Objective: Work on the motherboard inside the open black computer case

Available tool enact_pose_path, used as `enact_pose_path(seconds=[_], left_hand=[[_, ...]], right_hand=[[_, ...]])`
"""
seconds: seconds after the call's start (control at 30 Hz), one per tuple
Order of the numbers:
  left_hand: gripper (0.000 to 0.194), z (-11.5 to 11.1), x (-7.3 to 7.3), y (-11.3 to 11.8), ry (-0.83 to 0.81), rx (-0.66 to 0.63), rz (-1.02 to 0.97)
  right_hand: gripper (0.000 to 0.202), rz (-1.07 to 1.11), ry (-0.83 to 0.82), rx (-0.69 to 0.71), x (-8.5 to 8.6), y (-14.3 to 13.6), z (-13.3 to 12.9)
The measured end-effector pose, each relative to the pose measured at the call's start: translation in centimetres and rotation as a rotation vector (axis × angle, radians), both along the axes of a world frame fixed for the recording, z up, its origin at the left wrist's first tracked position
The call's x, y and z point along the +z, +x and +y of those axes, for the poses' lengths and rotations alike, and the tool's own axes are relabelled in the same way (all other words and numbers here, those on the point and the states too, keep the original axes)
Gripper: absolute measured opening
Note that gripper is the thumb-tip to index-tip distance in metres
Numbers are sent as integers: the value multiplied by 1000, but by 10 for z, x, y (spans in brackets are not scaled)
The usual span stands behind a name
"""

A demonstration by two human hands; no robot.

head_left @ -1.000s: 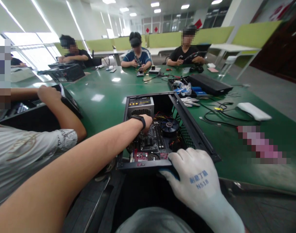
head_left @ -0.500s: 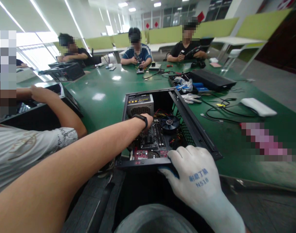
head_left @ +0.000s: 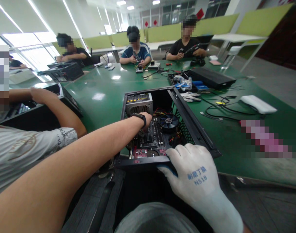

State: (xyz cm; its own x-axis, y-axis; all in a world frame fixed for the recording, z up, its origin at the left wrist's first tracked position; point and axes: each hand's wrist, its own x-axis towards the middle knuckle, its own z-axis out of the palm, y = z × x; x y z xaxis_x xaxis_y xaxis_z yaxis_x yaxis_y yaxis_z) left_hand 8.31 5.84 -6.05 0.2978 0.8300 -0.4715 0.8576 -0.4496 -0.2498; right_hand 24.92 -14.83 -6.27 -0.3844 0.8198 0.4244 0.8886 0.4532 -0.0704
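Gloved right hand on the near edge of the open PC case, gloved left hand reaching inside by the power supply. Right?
Not quite: the left hand is bare, with a black wristband, as the head view shows. It does reach inside the open PC case by the power supply, and the gloved right hand is on the near edge.

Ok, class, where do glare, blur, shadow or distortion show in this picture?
Head view: white glare on the table, windows washed out at left, dark shade inside the near case; head view, right: pink item blurred into blocks; head view, foreground: left forearm looks stretched, perhaps by the lens, lettering on the gloved right hand fairly crisp.
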Motion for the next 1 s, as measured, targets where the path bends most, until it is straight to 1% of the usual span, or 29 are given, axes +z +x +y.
enact_pose_path(seconds=[0.1, 0.37, 0.5, 0.7, 0.83, 1.0], left_hand=[[59, 0, 0, 0, 3, -6, 7], [57, -1, 2, 0, 12, -34, 16], [56, -1, 4, 2, 6, -23, 37], [60, 5, 0, 2, 10, -49, 63], [64, 8, -1, 1, -7, -34, 36], [67, 6, 2, 1, -9, -22, -12]], right_hand=[[29, -6, -7, -2, 0, 0, -1], [29, -13, -5, -4, 0, -1, 0], [29, -9, -3, -2, 0, -1, 0], [30, -23, -2, -8, 0, 1, -1], [30, -4, 13, 2, 1, 0, -1], [26, 30, 18, -2, 1, -1, -1]])
